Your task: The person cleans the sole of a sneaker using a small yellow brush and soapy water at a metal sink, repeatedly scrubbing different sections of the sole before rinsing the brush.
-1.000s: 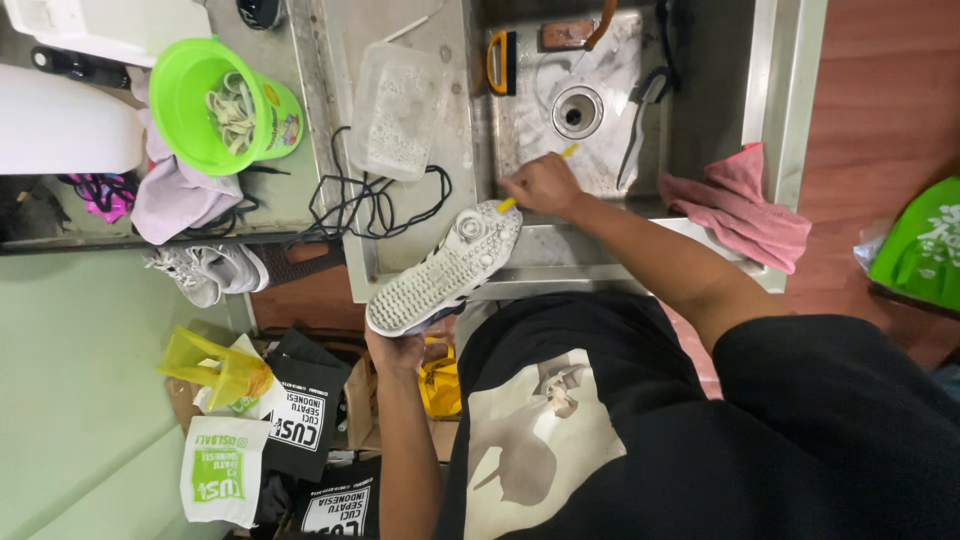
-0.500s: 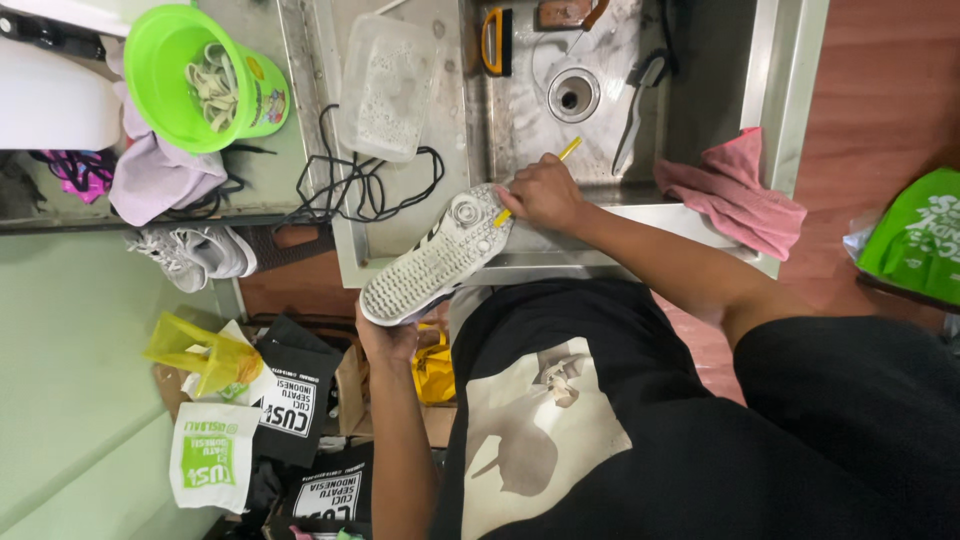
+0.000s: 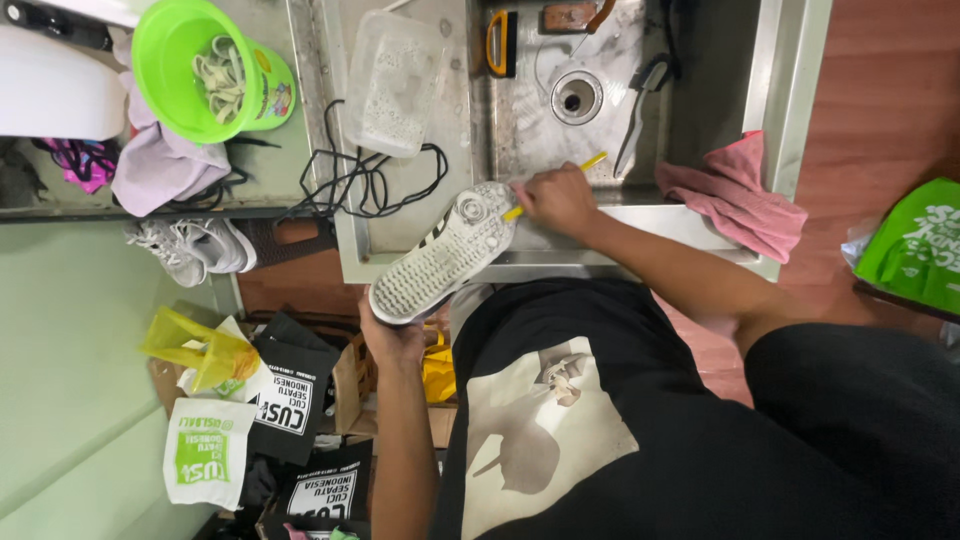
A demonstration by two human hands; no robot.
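Scrubbing is what we see: a pale shoe (image 3: 445, 255) lies sole up across the front rim of the steel sink (image 3: 520, 110), heel toward the body, toe over the basin. Our left hand (image 3: 392, 335) is clenched around the heel from below. Our right hand (image 3: 555, 198) is closed on a yellow-handled brush (image 3: 560, 182), its head touching the sole near the toe.

We judge the main risk to be the shoe slipping: it is held at one end only, and a hard stroke on a wet sole could tip it off the rim into the basin or down against the black shirt. The brush could also skid off the curved toe and strike the steel.

In the basin a dark brush (image 3: 640, 100) lies by the drain (image 3: 575, 97), and a yellow-and-black tool (image 3: 500, 42) rests at the back. A clear tub (image 3: 400, 80) sits on the drainboard, black laces (image 3: 375, 180) just beside it. A pink cloth (image 3: 735, 195) hangs over the right corner. On the bench to the left stands a green bowl (image 3: 200, 65) holding pale laces, with a lilac cloth (image 3: 160, 170) under it. Grey sneakers (image 3: 190, 245) rest on a ledge below.

On the floor, rectangular black bags (image 3: 290, 400) with white print lie near a white bag (image 3: 205, 450) with a green panel and a yellow bag (image 3: 195, 350). A green bag (image 3: 915, 250) with white print sits far right
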